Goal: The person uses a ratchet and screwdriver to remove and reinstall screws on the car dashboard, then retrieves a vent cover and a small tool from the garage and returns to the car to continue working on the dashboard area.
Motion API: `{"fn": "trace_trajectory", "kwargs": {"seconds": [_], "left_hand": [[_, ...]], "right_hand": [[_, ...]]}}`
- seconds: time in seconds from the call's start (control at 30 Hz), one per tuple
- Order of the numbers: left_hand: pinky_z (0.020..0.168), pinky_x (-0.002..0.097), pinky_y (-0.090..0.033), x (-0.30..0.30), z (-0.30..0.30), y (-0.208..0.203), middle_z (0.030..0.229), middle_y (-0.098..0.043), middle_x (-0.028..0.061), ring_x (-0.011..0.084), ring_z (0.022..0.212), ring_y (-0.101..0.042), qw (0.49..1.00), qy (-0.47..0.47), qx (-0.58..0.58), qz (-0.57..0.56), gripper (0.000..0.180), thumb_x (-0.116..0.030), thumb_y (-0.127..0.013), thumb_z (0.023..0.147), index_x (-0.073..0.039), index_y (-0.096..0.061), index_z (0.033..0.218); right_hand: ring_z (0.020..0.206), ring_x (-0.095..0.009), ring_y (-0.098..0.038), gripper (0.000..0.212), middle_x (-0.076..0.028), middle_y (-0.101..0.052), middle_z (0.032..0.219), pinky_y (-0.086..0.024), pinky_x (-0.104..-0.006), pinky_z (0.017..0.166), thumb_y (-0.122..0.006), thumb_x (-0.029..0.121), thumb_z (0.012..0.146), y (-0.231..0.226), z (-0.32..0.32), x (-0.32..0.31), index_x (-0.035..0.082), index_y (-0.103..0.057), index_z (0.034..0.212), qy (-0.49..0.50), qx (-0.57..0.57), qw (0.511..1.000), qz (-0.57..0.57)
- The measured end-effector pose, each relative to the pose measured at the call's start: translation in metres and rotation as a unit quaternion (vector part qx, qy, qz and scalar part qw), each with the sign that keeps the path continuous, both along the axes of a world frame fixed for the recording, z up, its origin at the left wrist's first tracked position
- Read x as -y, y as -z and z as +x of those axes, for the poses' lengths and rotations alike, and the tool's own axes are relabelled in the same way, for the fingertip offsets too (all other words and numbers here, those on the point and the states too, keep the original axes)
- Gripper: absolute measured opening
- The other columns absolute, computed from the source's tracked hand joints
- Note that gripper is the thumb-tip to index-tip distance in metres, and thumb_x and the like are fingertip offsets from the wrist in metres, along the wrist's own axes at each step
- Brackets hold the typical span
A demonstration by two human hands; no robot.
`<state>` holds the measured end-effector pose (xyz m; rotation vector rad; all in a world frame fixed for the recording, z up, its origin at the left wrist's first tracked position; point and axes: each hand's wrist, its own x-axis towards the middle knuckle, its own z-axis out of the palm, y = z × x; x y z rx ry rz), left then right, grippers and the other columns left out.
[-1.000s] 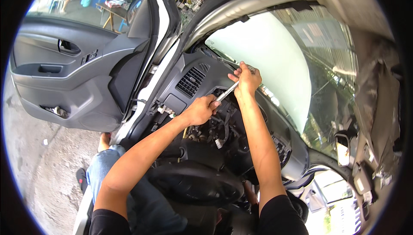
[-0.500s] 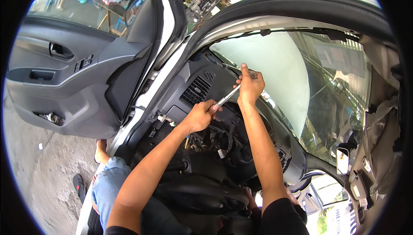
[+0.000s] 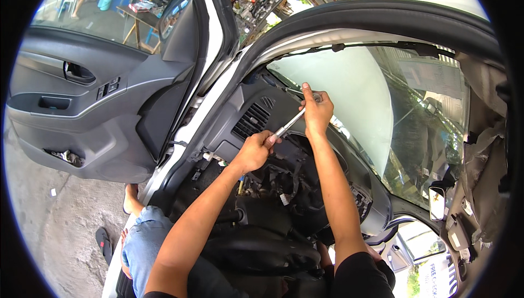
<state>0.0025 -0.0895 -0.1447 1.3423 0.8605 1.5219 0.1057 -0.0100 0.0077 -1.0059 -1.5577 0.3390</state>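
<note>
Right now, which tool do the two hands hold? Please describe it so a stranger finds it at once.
Start at the grey dashboard below the windshield, just right of its slatted air vent. There a slim silver metal tool runs diagonally between the left hand, gripping its lower end, and the right hand at its upper end. It is the only bright, shiny rod among dark plastic and wiring.

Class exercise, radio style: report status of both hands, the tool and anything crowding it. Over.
Left hand shut on ratchet handle. Right hand gripping the ratchet's head end at dashboard top. Vent panel beside the tool, loose wiring below.
</note>
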Motion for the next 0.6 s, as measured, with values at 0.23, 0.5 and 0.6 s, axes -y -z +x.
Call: {"fn": "trace_trajectory", "kwargs": {"seconds": [0.23,0.5,0.6], "left_hand": [[0.079,0.0407,-0.052,-0.004,-0.017,-0.018,0.09,-0.072,0.0207,0.0288,0.086,-0.07,0.986,-0.163,0.007,0.043,0.023,-0.021,-0.062,0.102,-0.001,-0.071,0.11],[0.085,0.0406,-0.054,-0.026,-0.053,-0.054,0.1,-0.075,0.0209,0.0332,0.096,-0.073,0.956,-0.27,0.012,0.115,0.025,-0.022,-0.062,0.103,0.0,-0.07,0.11],[0.065,0.0275,-0.042,-0.035,-0.068,-0.066,0.073,-0.057,-0.0008,0.0078,0.07,-0.046,0.949,-0.29,-0.01,0.127,0.03,-0.025,-0.056,0.108,0.001,-0.069,0.108]], "right_hand": [[0.055,-0.014,-0.064,0.06,-0.005,-0.061,0.065,-0.051,-0.0255,0.044,-0.069,0.06,0.093,-0.018,0.03,0.001,0.0,-0.069,0.087,-0.003,0.1,0.992,-0.082],[0.082,-0.017,-0.07,0.043,-0.01,-0.069,0.092,-0.056,-0.0279,0.059,-0.065,0.044,0.101,-0.016,0.063,-0.013,0.002,-0.066,0.108,-0.203,0.115,0.964,-0.127],[0.076,-0.013,-0.069,0.033,-0.006,-0.069,0.097,-0.056,-0.0267,0.058,-0.077,0.03,0.094,-0.013,0.065,-0.021,0.002,-0.065,0.108,-0.244,0.199,0.948,-0.048]]}}
